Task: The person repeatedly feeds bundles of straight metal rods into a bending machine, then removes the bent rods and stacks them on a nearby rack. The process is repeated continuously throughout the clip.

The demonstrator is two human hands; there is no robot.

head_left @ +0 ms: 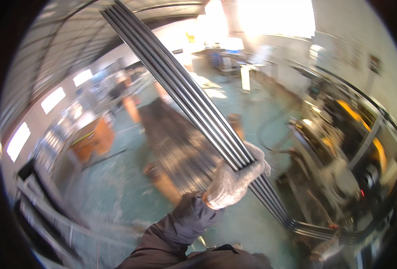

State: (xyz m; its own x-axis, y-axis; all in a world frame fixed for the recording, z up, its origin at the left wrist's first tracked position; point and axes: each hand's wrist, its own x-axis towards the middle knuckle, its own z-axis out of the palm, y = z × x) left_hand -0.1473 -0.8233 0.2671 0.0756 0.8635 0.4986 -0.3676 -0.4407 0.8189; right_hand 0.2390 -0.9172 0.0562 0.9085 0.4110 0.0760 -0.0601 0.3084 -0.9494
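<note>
A: Where are the rods [192,103] being now?
B: They are hanging in the air, passing through the left grip [236,179]. One part is reaching far up to the left of it, the other is sloping down to the right.
A: Is this grip closing on them?
B: Yes, it is wrapping around the whole bunch. The right grip [326,251] seems to be showing lower and farther right, but it is blurring, so I cannot tell its state.
A: How are you judging their handling?
B: I am supposing they are stiff and, together, rather heavy. Their surface is shining smoothly, so single rods may be sliding along each other. Being long, they may be tipping; I am advising one hold near the balance point and another well apart.
A: What is standing around?
B: Beyond the left grip, leftward, a dark stack [167,139] is lying; rightward, a machine [315,175] is standing.
</note>
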